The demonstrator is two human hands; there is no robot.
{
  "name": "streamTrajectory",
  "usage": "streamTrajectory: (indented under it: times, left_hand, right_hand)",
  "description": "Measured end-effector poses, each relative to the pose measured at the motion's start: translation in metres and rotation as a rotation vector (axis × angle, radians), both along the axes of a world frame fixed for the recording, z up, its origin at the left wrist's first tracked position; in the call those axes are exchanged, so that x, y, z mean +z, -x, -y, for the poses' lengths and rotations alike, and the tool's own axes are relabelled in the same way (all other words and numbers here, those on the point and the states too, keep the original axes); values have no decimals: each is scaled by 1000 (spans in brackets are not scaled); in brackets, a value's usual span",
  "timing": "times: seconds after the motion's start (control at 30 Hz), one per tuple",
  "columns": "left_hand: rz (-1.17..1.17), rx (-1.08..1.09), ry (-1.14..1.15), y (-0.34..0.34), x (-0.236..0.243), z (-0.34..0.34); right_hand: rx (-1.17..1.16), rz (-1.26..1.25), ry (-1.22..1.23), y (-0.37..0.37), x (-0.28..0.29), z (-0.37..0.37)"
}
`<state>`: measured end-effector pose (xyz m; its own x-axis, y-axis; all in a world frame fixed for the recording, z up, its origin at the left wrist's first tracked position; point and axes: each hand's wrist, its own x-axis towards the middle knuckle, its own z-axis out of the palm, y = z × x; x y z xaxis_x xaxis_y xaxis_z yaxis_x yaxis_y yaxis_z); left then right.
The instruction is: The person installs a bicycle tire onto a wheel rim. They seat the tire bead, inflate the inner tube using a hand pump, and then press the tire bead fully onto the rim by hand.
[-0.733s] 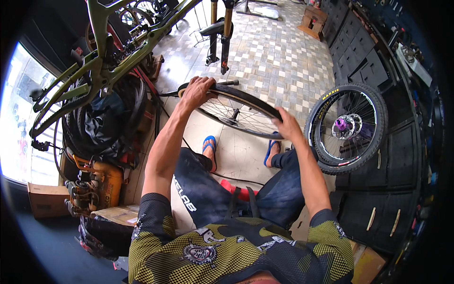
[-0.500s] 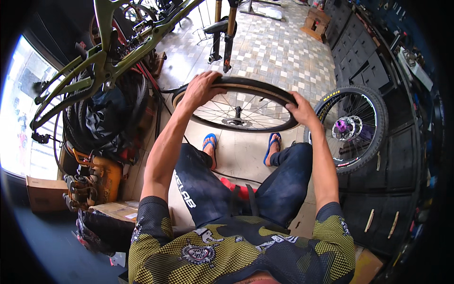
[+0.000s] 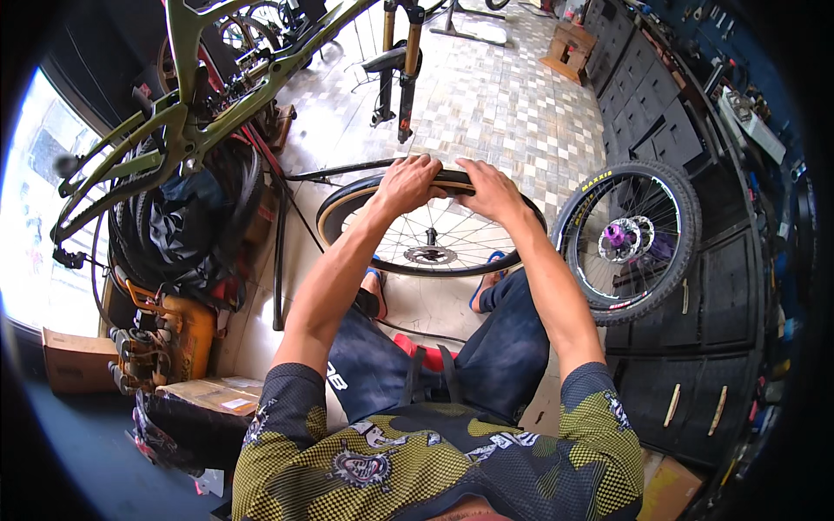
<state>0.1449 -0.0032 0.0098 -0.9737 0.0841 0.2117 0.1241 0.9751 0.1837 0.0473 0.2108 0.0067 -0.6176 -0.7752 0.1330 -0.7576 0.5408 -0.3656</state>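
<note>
In front of me a spoked bicycle wheel (image 3: 432, 237) with a disc brake rotor (image 3: 429, 255) at its hub stands tilted, its near edge low by my feet. A black tyre (image 3: 347, 193) with a tan sidewall runs round its rim. My left hand (image 3: 410, 184) is closed over the tyre at the far edge, fingers wrapped over the top. Close beside it, my right hand (image 3: 490, 189) grips the same stretch of tyre, thumb on the near side. A short piece of tyre shows between the two hands. The fingertips beyond the tyre are partly hidden.
A second wheel (image 3: 627, 243) with a knobbly tyre leans against dark drawers (image 3: 647, 130) on the right. A green bike frame (image 3: 187, 122) with a fork (image 3: 407, 87) hangs at the upper left. Below it are piled tyres (image 3: 130, 226) and an orange machine (image 3: 187, 334).
My right hand has moved from the wheel's right side to the far edge, and my left hand has shifted right along the tyre. They are now close together.
</note>
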Motion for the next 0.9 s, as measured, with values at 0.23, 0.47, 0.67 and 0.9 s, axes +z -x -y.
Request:
streamTrajectory:
  times: [0.23, 0.47, 0.67, 0.9]
  left_hand:
    - [3, 110, 120, 28, -16, -4]
    - [-219, 148, 70, 50, -33, 1]
    - [-344, 217, -54, 66, -40, 8]
    - [-301, 225, -115, 94, -50, 15]
  right_hand:
    - [-21, -170, -105, 13, -5, 41]
    - [-35, -265, 59, 32, -18, 59]
    - [-59, -286, 143, 53, -35, 79]
    - [-59, -307, 199, 80, -54, 84]
